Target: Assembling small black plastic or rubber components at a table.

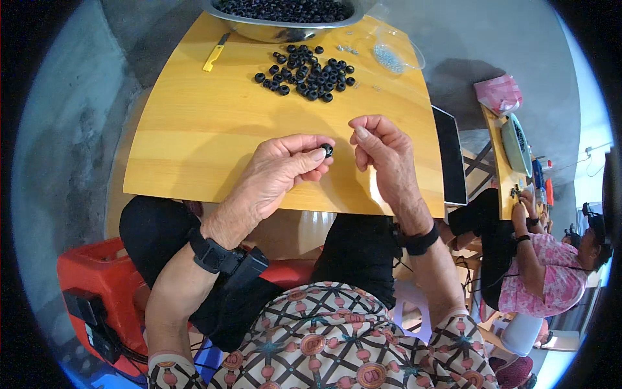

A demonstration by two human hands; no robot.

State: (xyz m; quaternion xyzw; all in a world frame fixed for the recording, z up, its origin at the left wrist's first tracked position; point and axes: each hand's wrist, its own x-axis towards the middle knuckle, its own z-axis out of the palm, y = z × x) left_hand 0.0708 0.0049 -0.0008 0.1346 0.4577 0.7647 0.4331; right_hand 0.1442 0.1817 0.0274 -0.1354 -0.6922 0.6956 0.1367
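Over the near part of the yellow table, my left hand (275, 170) pinches a small round black piece (327, 150) between thumb and fingertips. The piece looks like a bead or little wheel with a hollow in its face. Just to its right, my right hand (387, 154) is closed, with thumb and forefinger pressed together. Whatever that pinch may hold is too small to make out. The hands are close but apart. Beyond them lies a loose pile of similar black pieces (312, 74).
A metal basin (278, 29) full of black pieces stands at the far edge. A yellow utility knife (212, 57) lies far left. Far right is a clear plastic dish (420, 58) of tiny shiny pieces, some scattered beside it. Another person (538, 269) works at a table on the right.
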